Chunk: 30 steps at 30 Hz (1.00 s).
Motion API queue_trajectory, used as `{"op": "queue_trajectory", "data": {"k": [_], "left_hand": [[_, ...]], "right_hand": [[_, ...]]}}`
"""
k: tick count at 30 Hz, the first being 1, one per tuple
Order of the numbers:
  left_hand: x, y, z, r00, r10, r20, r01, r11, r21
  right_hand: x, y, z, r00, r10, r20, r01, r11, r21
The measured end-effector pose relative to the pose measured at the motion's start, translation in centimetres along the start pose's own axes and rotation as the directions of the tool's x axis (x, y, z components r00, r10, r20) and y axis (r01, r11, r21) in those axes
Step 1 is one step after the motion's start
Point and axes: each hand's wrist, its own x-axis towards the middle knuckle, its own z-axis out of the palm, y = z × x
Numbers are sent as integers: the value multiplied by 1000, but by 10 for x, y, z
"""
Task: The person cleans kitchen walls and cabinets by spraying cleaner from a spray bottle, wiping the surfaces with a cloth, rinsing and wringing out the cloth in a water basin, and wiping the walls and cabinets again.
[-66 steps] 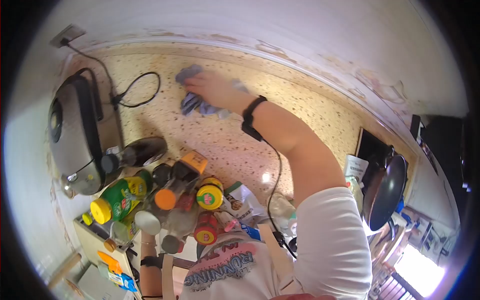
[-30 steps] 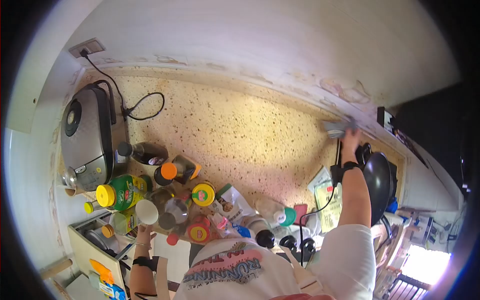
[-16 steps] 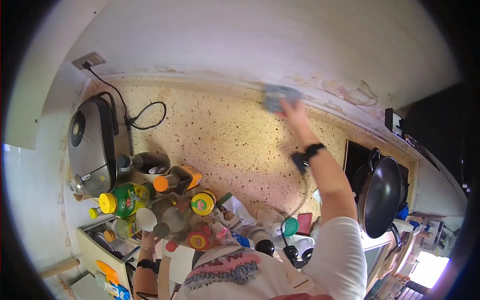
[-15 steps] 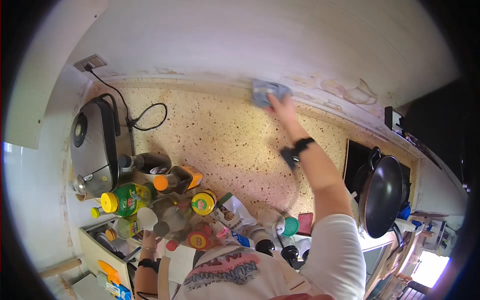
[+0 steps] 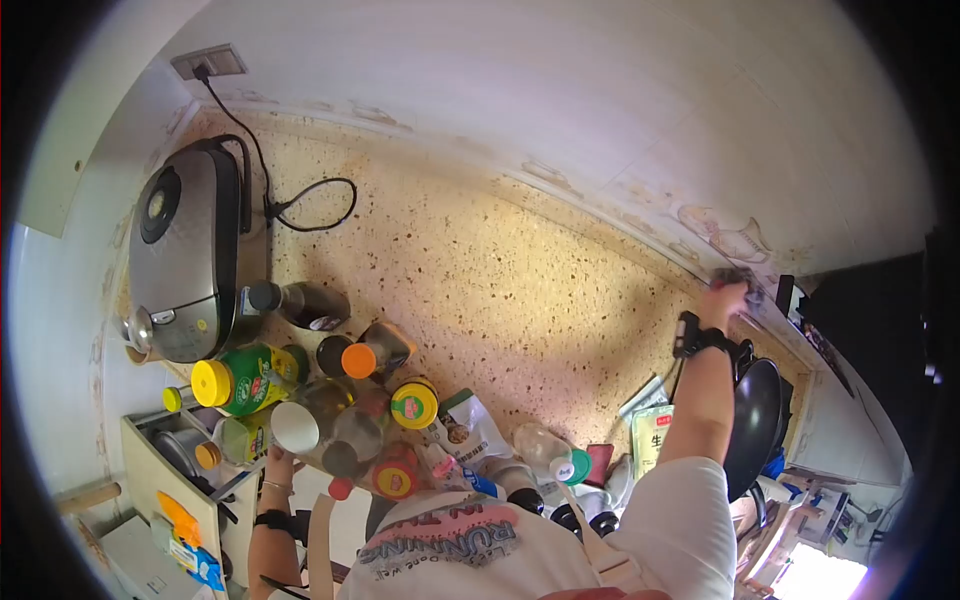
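Observation:
My right hand presses a grey cloth against the foot of the tiled wall, at the back right of the speckled counter. Hand and cloth are somewhat blurred, and the fingers are closed round the cloth. Just below that forearm is a black wok. My left hand is low at the counter's front edge, beside an oil bottle and a white-capped bottle. Bottles hide most of its fingers, so I cannot see whether it holds anything.
A rice cooker stands at the left, its black cord looped on the counter. Along the front are a green bottle, an orange-capped bottle, a yellow-lidded jar and a teal-capped jar. An open drawer lies at lower left.
My right hand has slid the cloth rightward along the wall's foot, towards the wok. The view has shifted, and a yellow-green packet now shows beside my right forearm. My left hand stays low by the bottles.

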Motion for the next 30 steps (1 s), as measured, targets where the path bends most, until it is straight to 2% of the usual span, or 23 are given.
{"op": "queue_trajectory", "data": {"k": [1, 2, 3, 4, 5, 7, 9, 10, 11, 12, 13, 14, 15, 16, 19, 21, 22, 23, 25, 28, 30], "left_hand": [[0, -2, -2, 1000, -13, 10, 13, 1000, 0], [2, -2, -1, 1000, -14, 20, 14, 1000, -5], [2, 1, -1, 1000, -11, 27, 11, 1000, -3], [0, 4, -1, 1000, -15, 26, 14, 1000, 16], [0, 6, -2, 999, -29, 16, 28, 997, 65], [2, 7, -5, 999, -40, -7, 41, 988, 148], [7, 6, -9, 998, -13, 56, 2, 983, 186], [-2, 19, 1, 998, -11, 55, 3, 991, 135], [-15, 27, 7, 998, -26, 55, 20, 995, 96], [-10, 24, 6, 999, -36, 39, 31, 993, 113], [-1, 18, 1, 999, -48, 19, 45, 990, 131], [0, 12, -7, 998, -62, -5, 62, 987, 150], [1, 7, -12, 998, -67, -6, 67, 982, 177], [2, 10, -8, 998, -56, -5, 56, 980, 192], [2, 14, -6, 1000, -21, -7, 22, 986, 163], [-16, 30, 11, 996, -15, -90, 22, 997, 78], [-14, 26, 6, 997, 0, -82, 5, 998, 66], [-9, 19, 2, 998, 13, -68, -10, 999, 53], [4, 10, -5, 1000, 18, -18, -17, 998, 68], [12, -2, -15, 999, -18, 37, 13, 992, 123], [-6, 14, 0, 1000, -16, 12, 14, 993, 114]], "right_hand": [[-38, 1, 25, 995, 69, 68, -83, 972, 220], [-81, 11, 51, 982, 104, 157, -148, 942, 301], [-90, 45, 62, 870, 80, 487, -255, 917, 306], [-125, 70, 84, 935, 139, 325, -213, 956, 204], [-185, 61, 100, 902, 159, 402, -272, 931, 244], [-221, 42, 118, 871, 262, 415, -401, 867, 294], [-222, -2, 102, 831, 21, 556, -225, 927, 302], [-215, -23, 98, 780, -103, 617, -123, 942, 312], [-178, -41, 99, 598, -517, 612, 394, 855, 337], [-171, -86, 106, 661, -596, 456, 447, 800, 400], [-163, -135, 108, 602, -713, 360, 640, 700, 316], [-146, -172, 116, 464, -857, 224, 813, 512, 277], [-152, -211, 117, 341, -926, 161, 910, 368, 191], [-135, -227, 122, 212, -963, 167, 972, 225, 61], [-134, -178, 124, -5, -990, 141, 1000, -10, -29], [-143, -98, 124, 58, -970, 235, 989, 88, 123], [-145, -55, 108, 77, -920, 385, 989, 119, 87], [-140, -4, 84, 184, -797, 575, 982, 174, -74], [-121, 35, 59, 341, -634, 694, 932, 324, -162], [-115, 16, 54, 401, -680, 613, 880, 472, -52], [-117, -6, 63, 619, -739, 268, 773, 633, -38]]}}
